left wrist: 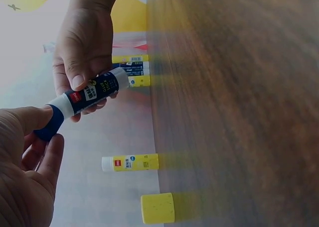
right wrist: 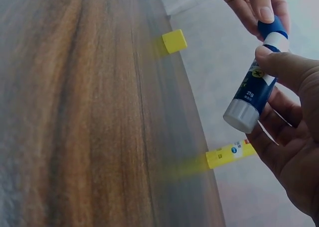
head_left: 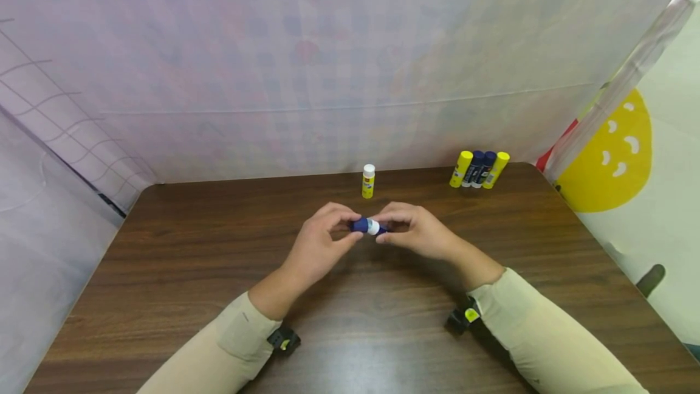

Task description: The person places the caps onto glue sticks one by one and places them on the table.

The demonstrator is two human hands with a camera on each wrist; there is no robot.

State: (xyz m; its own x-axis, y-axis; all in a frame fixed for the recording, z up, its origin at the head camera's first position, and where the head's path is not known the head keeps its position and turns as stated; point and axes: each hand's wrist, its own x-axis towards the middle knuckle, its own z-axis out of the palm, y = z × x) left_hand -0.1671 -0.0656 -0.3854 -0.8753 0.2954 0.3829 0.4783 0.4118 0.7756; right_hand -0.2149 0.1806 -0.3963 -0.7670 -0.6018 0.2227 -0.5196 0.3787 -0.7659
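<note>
Both hands meet above the middle of the table over one dark blue glue stick [left wrist: 102,89]. My left hand [head_left: 319,241] pinches its blue cap [left wrist: 49,131] between thumb and fingers. The body, with a white collar and a pale base, is gripped by my right hand [head_left: 420,231]. Cap and collar touch or nearly so; I cannot tell how far the cap sits on. Just beyond the hands stands an uncapped yellow glue stick [head_left: 368,187] with a white top. A loose yellow cap [left wrist: 157,208] shows near it in the wrist views, hidden in the head view.
At the back right, a row of yellow glue sticks [head_left: 462,169] and dark blue glue sticks [head_left: 483,170] stands close together. The brown wooden table [head_left: 164,272] ends at a pale curtain [head_left: 262,78] behind. Each wrist carries a small black camera [head_left: 284,340].
</note>
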